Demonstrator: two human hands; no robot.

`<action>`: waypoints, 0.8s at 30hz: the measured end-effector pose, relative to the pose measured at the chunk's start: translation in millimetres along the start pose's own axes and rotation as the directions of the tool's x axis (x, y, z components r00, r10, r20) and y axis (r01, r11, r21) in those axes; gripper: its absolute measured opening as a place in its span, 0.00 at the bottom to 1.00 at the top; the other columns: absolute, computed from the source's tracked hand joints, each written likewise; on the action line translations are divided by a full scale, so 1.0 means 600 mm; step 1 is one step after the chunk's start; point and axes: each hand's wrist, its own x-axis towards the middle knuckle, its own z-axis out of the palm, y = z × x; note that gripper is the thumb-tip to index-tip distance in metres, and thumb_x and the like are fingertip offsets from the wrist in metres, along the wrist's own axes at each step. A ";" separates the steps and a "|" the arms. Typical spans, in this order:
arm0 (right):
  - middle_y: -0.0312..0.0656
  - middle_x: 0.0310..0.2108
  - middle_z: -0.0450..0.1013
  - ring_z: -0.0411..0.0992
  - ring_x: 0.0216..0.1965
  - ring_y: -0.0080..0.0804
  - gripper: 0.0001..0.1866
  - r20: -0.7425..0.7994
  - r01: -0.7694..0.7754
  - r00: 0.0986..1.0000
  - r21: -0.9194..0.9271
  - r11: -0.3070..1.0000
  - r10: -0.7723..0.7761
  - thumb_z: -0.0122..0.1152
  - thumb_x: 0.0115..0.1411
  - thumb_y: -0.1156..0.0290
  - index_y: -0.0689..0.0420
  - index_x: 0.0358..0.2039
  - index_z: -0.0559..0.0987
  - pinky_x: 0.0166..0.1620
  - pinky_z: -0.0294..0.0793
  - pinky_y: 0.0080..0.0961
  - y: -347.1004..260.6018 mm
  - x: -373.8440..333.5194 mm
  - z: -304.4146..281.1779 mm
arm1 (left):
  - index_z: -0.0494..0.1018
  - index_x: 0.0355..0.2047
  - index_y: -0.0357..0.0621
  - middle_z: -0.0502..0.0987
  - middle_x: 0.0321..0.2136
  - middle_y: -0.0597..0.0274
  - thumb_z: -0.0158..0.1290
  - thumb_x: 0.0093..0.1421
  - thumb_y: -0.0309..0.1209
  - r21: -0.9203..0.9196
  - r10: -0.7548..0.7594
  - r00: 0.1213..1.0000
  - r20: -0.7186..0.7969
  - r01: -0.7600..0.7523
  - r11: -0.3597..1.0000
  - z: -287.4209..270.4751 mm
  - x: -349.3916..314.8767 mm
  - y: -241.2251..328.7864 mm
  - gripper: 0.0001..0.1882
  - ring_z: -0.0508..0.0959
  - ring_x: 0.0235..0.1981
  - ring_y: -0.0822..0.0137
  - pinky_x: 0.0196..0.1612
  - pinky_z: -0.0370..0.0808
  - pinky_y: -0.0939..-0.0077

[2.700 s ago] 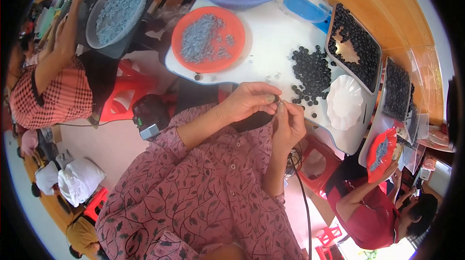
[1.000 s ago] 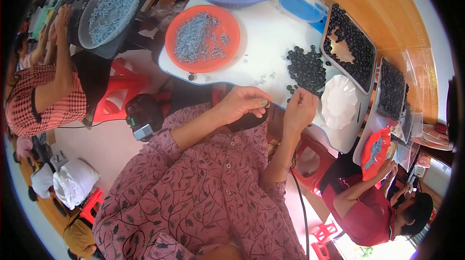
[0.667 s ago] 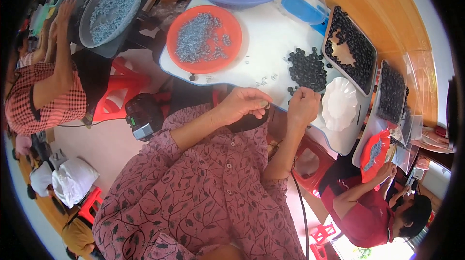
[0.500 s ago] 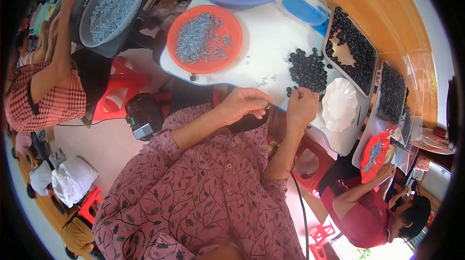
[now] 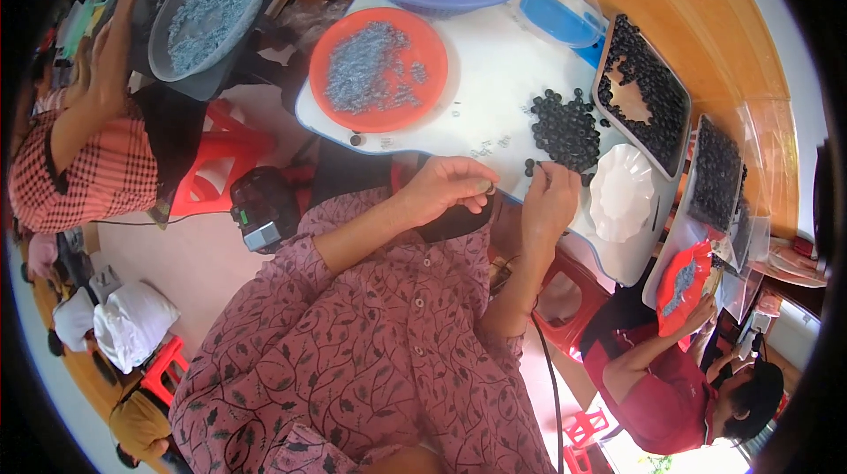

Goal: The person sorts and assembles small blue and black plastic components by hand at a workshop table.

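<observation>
My left hand (image 5: 448, 190) is closed in a pinch above my lap, just off the table's near edge. Between its thumb and fingertips sits a tiny part, too small to name. My right hand (image 5: 551, 198) is at the table edge with fingers drawn together, and what they hold, if anything, is hidden. Just beyond its fingertips spreads a pile of small round black parts (image 5: 566, 131). Small clear or silvery pieces (image 5: 490, 146) lie scattered on the white tabletop (image 5: 481, 59). A round orange-red tray (image 5: 432, 90) holds a heap of similar small bluish-silver pieces (image 5: 363, 68).
A blue-purple basket (image 5: 441, 3) of black parts stands at the back. On the right are a white scalloped dish (image 5: 621, 193) and a tray (image 5: 684, 152) of black parts. Co-workers sit at left, in a checked shirt (image 5: 101, 156), and at lower right, in a red shirt (image 5: 657, 395).
The whole view has shifted slightly. Both hands stay in nearly the same places, still pinched, and the piles and trays look unchanged.
</observation>
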 end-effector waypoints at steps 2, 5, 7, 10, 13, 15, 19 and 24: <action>0.47 0.34 0.72 0.73 0.34 0.46 0.04 0.038 0.031 0.999 0.102 0.994 -0.035 0.58 0.58 0.75 0.60 0.34 0.77 0.37 0.72 0.39 -0.008 -0.014 -0.008 | 0.75 0.46 0.34 0.78 0.36 0.58 0.52 0.63 0.24 -0.019 0.013 1.000 -0.006 -0.013 1.000 0.002 0.002 0.005 0.12 0.78 0.32 0.73 0.35 0.79 0.79; 0.49 0.32 0.74 0.73 0.33 0.46 0.05 0.102 -0.012 0.995 0.264 0.965 -0.016 0.58 0.58 0.76 0.62 0.35 0.77 0.37 0.73 0.36 -0.025 -0.037 -0.013 | 0.74 0.49 0.35 0.79 0.36 0.59 0.52 0.63 0.24 0.006 0.039 0.999 -0.024 -0.039 0.999 0.008 0.006 0.010 0.14 0.78 0.31 0.74 0.35 0.79 0.80; 0.49 0.31 0.75 0.74 0.32 0.45 0.05 0.141 -0.077 0.989 0.324 0.943 0.033 0.59 0.58 0.76 0.62 0.35 0.77 0.36 0.73 0.35 -0.034 -0.046 -0.013 | 0.74 0.51 0.36 0.79 0.36 0.60 0.52 0.63 0.24 0.003 0.039 0.999 -0.017 -0.039 0.999 0.012 0.006 0.013 0.15 0.78 0.31 0.74 0.36 0.79 0.80; 0.48 0.31 0.76 0.76 0.30 0.40 0.06 0.164 -0.102 0.986 0.395 0.913 0.040 0.61 0.57 0.77 0.62 0.36 0.77 0.35 0.74 0.30 -0.045 -0.052 -0.012 | 0.73 0.51 0.36 0.79 0.35 0.61 0.51 0.64 0.24 0.052 0.041 0.999 -0.006 -0.040 0.998 0.012 0.006 0.010 0.16 0.78 0.31 0.75 0.36 0.79 0.80; 0.45 0.29 0.76 0.75 0.29 0.31 0.07 0.154 -0.114 0.987 0.462 0.879 0.047 0.62 0.56 0.78 0.63 0.36 0.78 0.34 0.74 0.25 -0.051 -0.055 -0.012 | 0.74 0.51 0.36 0.79 0.35 0.61 0.51 0.64 0.24 0.052 0.055 0.998 0.013 -0.056 0.997 0.012 0.002 0.010 0.15 0.78 0.32 0.75 0.37 0.78 0.80; 0.39 0.29 0.76 0.74 0.30 0.22 0.07 0.197 -0.236 0.970 0.634 0.736 0.142 0.62 0.57 0.80 0.64 0.37 0.78 0.35 0.73 0.18 -0.046 -0.061 -0.003 | 0.74 0.51 0.36 0.79 0.34 0.61 0.51 0.64 0.24 0.052 0.064 0.998 0.014 -0.065 0.997 0.013 -0.001 0.011 0.15 0.78 0.32 0.75 0.37 0.78 0.80; 0.36 0.30 0.75 0.72 0.31 0.18 0.06 0.260 -0.321 0.947 0.760 0.565 0.188 0.61 0.59 0.81 0.65 0.37 0.78 0.36 0.72 0.14 -0.041 -0.067 0.003 | 0.74 0.50 0.35 0.78 0.34 0.60 0.51 0.64 0.25 0.071 0.084 0.996 0.018 -0.085 0.994 0.013 -0.003 0.013 0.15 0.78 0.32 0.74 0.37 0.78 0.81; 0.36 0.31 0.76 0.72 0.30 0.18 0.07 0.320 -0.380 0.925 0.798 0.468 0.206 0.60 0.59 0.81 0.64 0.39 0.78 0.34 0.72 0.13 -0.043 -0.069 0.000 | 0.74 0.49 0.34 0.78 0.34 0.60 0.51 0.64 0.25 0.065 0.089 0.996 0.025 -0.090 0.994 0.011 -0.003 0.013 0.14 0.78 0.33 0.74 0.37 0.78 0.80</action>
